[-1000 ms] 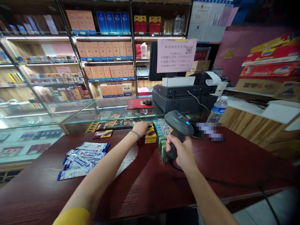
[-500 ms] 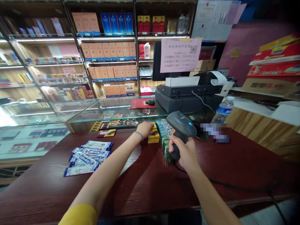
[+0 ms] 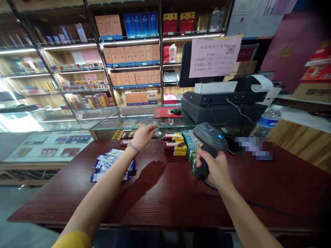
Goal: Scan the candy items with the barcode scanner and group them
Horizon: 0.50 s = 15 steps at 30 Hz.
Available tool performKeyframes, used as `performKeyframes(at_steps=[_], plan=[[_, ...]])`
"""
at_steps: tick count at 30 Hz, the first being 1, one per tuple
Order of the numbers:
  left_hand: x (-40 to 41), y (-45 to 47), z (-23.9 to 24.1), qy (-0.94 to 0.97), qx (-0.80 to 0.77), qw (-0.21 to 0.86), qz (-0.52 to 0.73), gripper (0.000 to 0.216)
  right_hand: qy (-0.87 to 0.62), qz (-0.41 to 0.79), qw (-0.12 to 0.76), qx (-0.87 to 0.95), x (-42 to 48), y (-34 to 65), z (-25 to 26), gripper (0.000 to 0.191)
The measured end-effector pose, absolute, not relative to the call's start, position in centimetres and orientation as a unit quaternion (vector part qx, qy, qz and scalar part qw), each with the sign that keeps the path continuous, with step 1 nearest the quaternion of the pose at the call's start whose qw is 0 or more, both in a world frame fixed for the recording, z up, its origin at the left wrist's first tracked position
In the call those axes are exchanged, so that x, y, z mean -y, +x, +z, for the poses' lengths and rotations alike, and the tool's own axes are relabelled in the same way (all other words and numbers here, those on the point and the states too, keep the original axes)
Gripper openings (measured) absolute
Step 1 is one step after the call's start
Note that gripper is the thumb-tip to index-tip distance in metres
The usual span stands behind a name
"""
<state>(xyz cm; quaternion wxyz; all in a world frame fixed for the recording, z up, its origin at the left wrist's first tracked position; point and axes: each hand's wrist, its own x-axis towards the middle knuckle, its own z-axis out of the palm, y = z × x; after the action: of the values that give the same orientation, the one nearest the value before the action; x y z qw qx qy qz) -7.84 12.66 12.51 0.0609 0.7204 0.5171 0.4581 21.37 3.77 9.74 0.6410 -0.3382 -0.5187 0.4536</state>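
Note:
My right hand (image 3: 217,165) grips the handle of a black barcode scanner (image 3: 210,136), its head tilted up with a blue light lit. My left hand (image 3: 143,137) hangs above the counter, fingers stretched out to the right and nothing visible in them. To its right stand two neat stacks of chocolate bars (image 3: 174,146) in brown and yellow wrappers. Beside these runs a row of small green and blue packs (image 3: 191,151), partly hidden by the scanner. Another flat wrapped bar (image 3: 125,142) lies behind my left wrist. My left forearm partly covers a pile of blue-and-white packets (image 3: 106,164).
A glass display case (image 3: 113,120) borders the dark red counter (image 3: 160,203) at the back. There, a mouse (image 3: 176,111) rests on a red pad, beside the cash-register unit (image 3: 222,106). A water bottle (image 3: 267,120) stands at right. The scanner's cable (image 3: 258,204) trails rightward.
My left hand has lifted off the chocolate stacks and moved left, its fingers loosening. My right hand still holds the scanner. The whole view has shifted, with things appearing further right.

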Motion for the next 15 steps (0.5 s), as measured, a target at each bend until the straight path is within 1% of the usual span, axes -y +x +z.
performKeyframes(at_steps=[3, 7, 12, 15], plan=[[-10.8, -11.8, 12.4, 0.682, -0.544, 0.073, 0.484, 0.018, -0.341, 0.466, 0.624, 0.527, -3.6, 21.2, 9.5, 0.026], [-9.3, -15.9, 11.7, 0.655, -0.607, 0.022, 0.45, 0.018, -0.349, 0.463, 0.6, 0.551, -3.4, 21.3, 9.0, 0.026], [-9.0, -19.3, 10.4, 0.633, -0.649, 0.003, 0.422, 0.021, -0.384, 0.42, 0.539, 0.622, -3.1, 21.0, 8.5, 0.038], [-9.4, -20.9, 9.2, 0.626, -0.678, -0.007, 0.386, 0.019, -0.394, 0.424, 0.526, 0.623, -3.0, 20.5, 8.1, 0.032]])
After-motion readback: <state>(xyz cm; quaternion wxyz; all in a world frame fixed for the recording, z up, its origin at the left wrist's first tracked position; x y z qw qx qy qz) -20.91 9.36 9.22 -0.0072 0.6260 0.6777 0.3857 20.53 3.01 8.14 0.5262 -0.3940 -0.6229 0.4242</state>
